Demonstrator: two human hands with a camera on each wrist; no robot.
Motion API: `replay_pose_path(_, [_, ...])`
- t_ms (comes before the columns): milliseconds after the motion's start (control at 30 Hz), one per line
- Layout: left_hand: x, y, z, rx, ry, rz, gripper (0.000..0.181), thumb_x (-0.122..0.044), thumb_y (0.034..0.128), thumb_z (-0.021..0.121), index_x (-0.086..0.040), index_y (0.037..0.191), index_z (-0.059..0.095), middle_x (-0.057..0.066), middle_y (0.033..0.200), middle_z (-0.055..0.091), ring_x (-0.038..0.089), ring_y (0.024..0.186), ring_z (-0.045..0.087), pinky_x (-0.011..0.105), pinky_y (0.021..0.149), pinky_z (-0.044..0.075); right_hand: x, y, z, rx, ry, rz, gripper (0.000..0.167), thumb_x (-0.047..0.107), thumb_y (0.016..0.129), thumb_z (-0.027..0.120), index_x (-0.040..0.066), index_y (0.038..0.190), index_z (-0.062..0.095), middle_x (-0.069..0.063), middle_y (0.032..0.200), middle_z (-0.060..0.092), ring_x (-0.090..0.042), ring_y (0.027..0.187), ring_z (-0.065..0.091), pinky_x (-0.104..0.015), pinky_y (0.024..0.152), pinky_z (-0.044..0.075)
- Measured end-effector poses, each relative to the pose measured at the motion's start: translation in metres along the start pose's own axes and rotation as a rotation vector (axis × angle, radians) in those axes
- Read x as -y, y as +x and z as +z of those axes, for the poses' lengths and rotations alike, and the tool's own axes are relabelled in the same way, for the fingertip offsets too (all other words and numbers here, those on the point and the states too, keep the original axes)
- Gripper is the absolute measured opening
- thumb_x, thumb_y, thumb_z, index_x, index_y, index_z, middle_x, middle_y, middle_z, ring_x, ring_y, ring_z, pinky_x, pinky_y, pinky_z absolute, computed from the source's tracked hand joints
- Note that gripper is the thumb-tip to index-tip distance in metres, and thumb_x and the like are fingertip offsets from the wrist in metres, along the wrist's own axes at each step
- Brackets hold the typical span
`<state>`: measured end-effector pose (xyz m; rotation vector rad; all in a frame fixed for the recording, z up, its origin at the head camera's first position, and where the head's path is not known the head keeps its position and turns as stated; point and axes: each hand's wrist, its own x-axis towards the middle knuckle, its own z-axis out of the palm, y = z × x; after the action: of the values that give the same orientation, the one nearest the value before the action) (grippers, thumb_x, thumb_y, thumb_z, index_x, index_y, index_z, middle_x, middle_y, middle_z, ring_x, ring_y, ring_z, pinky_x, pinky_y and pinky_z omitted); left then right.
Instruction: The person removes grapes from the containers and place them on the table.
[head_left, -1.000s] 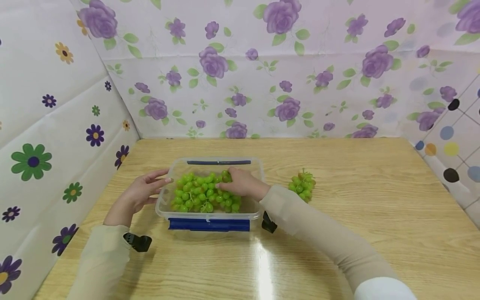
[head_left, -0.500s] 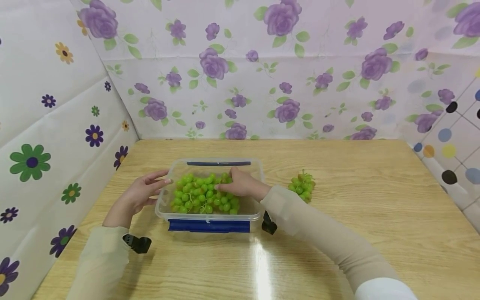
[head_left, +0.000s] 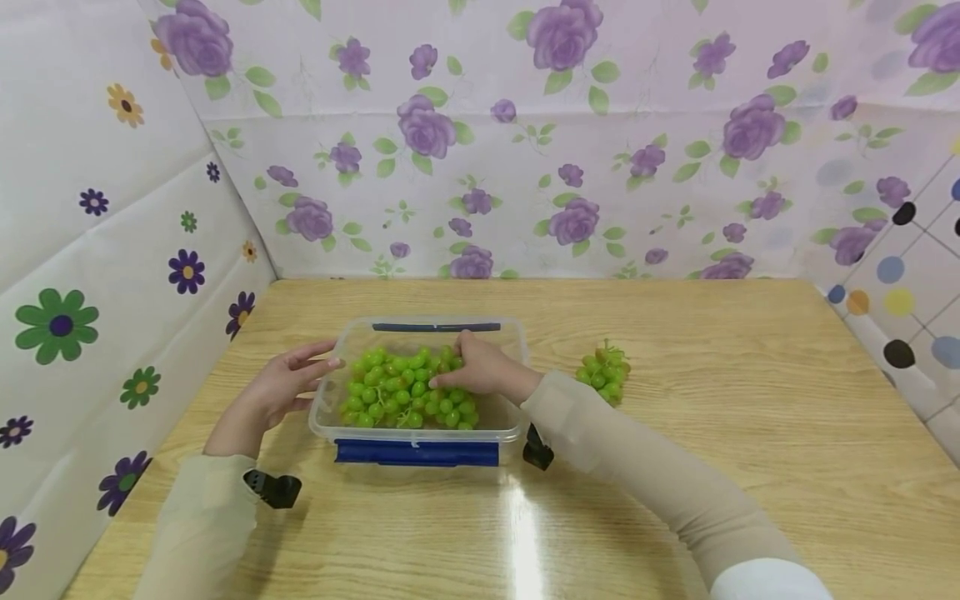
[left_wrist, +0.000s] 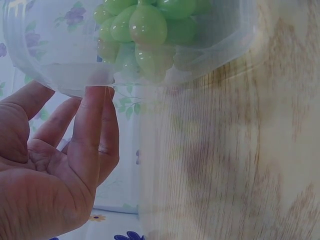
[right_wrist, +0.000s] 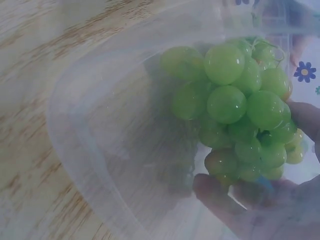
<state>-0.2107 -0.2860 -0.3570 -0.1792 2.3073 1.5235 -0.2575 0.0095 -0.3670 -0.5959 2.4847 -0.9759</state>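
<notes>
While the right hand (head_left: 487,367) clasps grapes (head_left: 401,390) between thumb and fingers, the left hand (head_left: 279,385), loosely spread, touches the box (head_left: 417,435) beside it; gentle pressure should prevent bruising.

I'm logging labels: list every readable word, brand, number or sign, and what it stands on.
There are none to read.
The clear plastic container and its blue front latch show no readable lettering.
The back wall covering bears only flowers and leaves.
Any marks on the black left-wrist camera are too small to read.
</notes>
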Motion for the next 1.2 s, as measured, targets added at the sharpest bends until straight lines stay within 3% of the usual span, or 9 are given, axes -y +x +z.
replay_pose_path(200, [0.0002, -0.0002, 0.0001, -0.005, -0.001, -0.005, 0.068, -0.044, 0.0970, 0.051, -0.019, 0.153, 0.021, 0.019, 0.153, 0.029, 0.040, 0.134, 0.036, 0.041, 0.091, 0.050, 0.0003, -0.0008, 0.0006, 0.014, -0.024, -0.026, 0.061, 0.037, 0.085, 0.071, 0.002, 0.125, 0.041, -0.014, 0.115, 0.055, -0.019, 0.088, 0.053, -0.032, 0.079, 0.046])
replay_pose_path(300, [0.0005, -0.0003, -0.0001, -0.006, -0.004, -0.008, 0.068, -0.044, 0.0968, 0.051, -0.019, 0.153, 0.022, 0.019, 0.153, 0.029, 0.040, 0.133, 0.037, 0.042, 0.092, 0.049, -0.0007, 0.0010, 0.0016, 0.022, -0.061, -0.067, 0.070, 0.039, 0.086, 0.070, 0.005, 0.138, 0.037, -0.016, 0.133, 0.052, -0.024, 0.110, 0.055, -0.039, 0.093, 0.047])
replay_pose_path(433, [0.0011, -0.0006, -0.0001, -0.002, -0.012, -0.011, 0.069, -0.045, 0.0962, 0.052, -0.020, 0.153, 0.022, 0.018, 0.153, 0.028, 0.040, 0.134, 0.035, 0.044, 0.096, 0.047, -0.0017, 0.0023, 0.0027, 0.055, -0.102, -0.130, 0.076, 0.038, 0.088, 0.068, 0.013, 0.149, 0.031, -0.012, 0.148, 0.040, -0.030, 0.131, 0.044, -0.045, 0.105, 0.039])
replay_pose_path(600, [0.0006, -0.0007, 0.0009, -0.004, -0.023, -0.008, 0.070, -0.045, 0.0960, 0.052, -0.019, 0.153, 0.021, 0.019, 0.153, 0.028, 0.040, 0.135, 0.034, 0.047, 0.099, 0.044, -0.0016, 0.0015, 0.0028, 0.098, -0.151, -0.161, 0.072, 0.037, 0.090, 0.065, 0.020, 0.150, 0.029, -0.007, 0.153, 0.034, -0.029, 0.136, 0.036, -0.047, 0.109, 0.034])
replay_pose_path(867, [0.0002, -0.0012, 0.0013, -0.015, -0.024, -0.003, 0.071, -0.046, 0.0955, 0.053, -0.019, 0.153, 0.021, 0.020, 0.152, 0.030, 0.039, 0.133, 0.037, 0.047, 0.098, 0.044, -0.0011, 0.0009, 0.0018, 0.111, -0.165, -0.206, 0.064, 0.031, 0.091, 0.064, 0.019, 0.148, 0.036, -0.005, 0.152, 0.035, -0.029, 0.137, 0.036, -0.049, 0.109, 0.032])
replay_pose_path(1200, [0.0013, -0.0011, 0.0013, -0.012, -0.017, 0.007, 0.070, -0.046, 0.0953, 0.053, -0.019, 0.153, 0.023, 0.020, 0.152, 0.030, 0.040, 0.133, 0.038, 0.048, 0.098, 0.044, -0.0044, 0.0022, 0.0011, 0.102, -0.071, -0.180, 0.062, 0.028, 0.084, 0.074, 0.020, 0.139, 0.046, -0.006, 0.146, 0.043, -0.028, 0.132, 0.042, -0.046, 0.106, 0.036])
